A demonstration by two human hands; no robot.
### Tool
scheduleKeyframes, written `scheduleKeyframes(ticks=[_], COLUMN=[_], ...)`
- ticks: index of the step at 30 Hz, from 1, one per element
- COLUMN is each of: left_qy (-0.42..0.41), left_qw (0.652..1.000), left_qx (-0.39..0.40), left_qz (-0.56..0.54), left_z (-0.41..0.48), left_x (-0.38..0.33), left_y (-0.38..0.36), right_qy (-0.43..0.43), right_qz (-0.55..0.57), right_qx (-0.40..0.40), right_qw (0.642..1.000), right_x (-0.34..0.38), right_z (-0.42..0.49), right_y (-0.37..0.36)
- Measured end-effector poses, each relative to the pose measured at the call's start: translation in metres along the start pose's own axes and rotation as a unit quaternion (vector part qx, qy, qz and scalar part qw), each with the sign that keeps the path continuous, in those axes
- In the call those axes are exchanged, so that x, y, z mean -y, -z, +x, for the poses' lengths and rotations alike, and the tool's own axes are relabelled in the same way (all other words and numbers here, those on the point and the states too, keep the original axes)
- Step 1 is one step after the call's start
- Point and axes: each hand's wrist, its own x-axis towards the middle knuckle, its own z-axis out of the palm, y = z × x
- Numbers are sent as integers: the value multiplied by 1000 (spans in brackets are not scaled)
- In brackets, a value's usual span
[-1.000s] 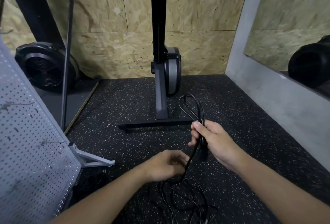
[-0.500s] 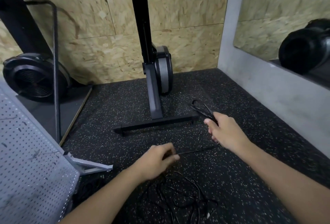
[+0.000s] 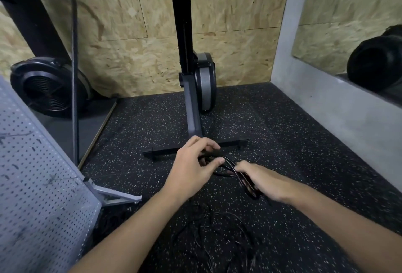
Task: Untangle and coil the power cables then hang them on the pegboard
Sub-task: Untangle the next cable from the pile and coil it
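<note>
Right hand [image 3: 268,182] curls round cable loops [image 3: 230,165]; left hand [image 3: 193,166] pinches them just beside. Risk: tangled slack [image 3: 217,238] below grip may snag, pulling loops loose.

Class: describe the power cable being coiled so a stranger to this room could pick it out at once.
Find the black exercise machine against the chipboard wall; before its floor bar, two hands meet. The cable is the black looped bundle held by left hand and right hand. Unlike the loose tangle on the floor below, it is lifted and gathered.
</note>
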Motion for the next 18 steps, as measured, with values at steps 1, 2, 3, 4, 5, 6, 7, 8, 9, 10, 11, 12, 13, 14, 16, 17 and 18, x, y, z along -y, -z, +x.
scheduleKeyframes(ticks=[1, 2, 3, 4, 5, 6, 7, 8, 9, 10, 11, 12, 13, 14, 16, 17, 18], left_qy=[4, 10, 19, 28, 40, 53, 63, 70, 74, 80, 93, 113, 136, 156, 179, 182, 182], left_qw=[1000, 1000, 1000, 999, 999, 998, 998, 997, 997, 996, 995, 992, 986, 980, 970, 969, 970], left_qx=[9, 16, 20, 22, 22, 21, 19, 21, 25, 33, 42, 52, 64, 79, 111, 122, 126], left_qz=[5, 8, 11, 15, 18, 18, 17, 17, 17, 11, -4, -32, -67, -99, -121, -113, -99], left_z=[-1, -1, -2, -2, -2, -2, -1, -1, -2, -2, -2, -3, -3, -3, -6, -8, -10], left_x=[2, 5, 7, 9, 12, 14, 16, 19, 21, 23, 25, 28, 30, 33, 40, 44, 48], left_y=[1, 3, 5, 7, 9, 11, 13, 14, 15, 16, 17, 21, 25, 29, 35, 36, 36], right_qy=[0, 8, 23, 36, 44, 56, 73, 89, 98, 106, 114, 124, 129, 130, 124, 127, 132], right_qz=[-32, -81, -122, -147, -151, -144, -136, -143, -152, -160, -162, -158, -153, -143, -115, -104, -93], right_qx=[6, 10, 11, 11, 10, 2, -10, -22, -37, -51, -66, -78, -92, -103, -120, -126, -127], right_qw=[999, 997, 992, 988, 988, 988, 988, 986, 983, 980, 978, 977, 975, 976, 978, 978, 979], right_x=[0, 0, 1, 4, 5, 5, 3, 2, 2, 2, 4, 5, 3, 2, 2, 1, 0], right_z=[0, -1, 0, -1, 0, 0, 1, 2, 4, 4, 3, 2, 2, 2, 0, 0, 0], right_y=[-2, -4, -6, -8, -10, -12, -15, -15, -15, -15, -14, -12, -10, -8, -5, -4, -4])
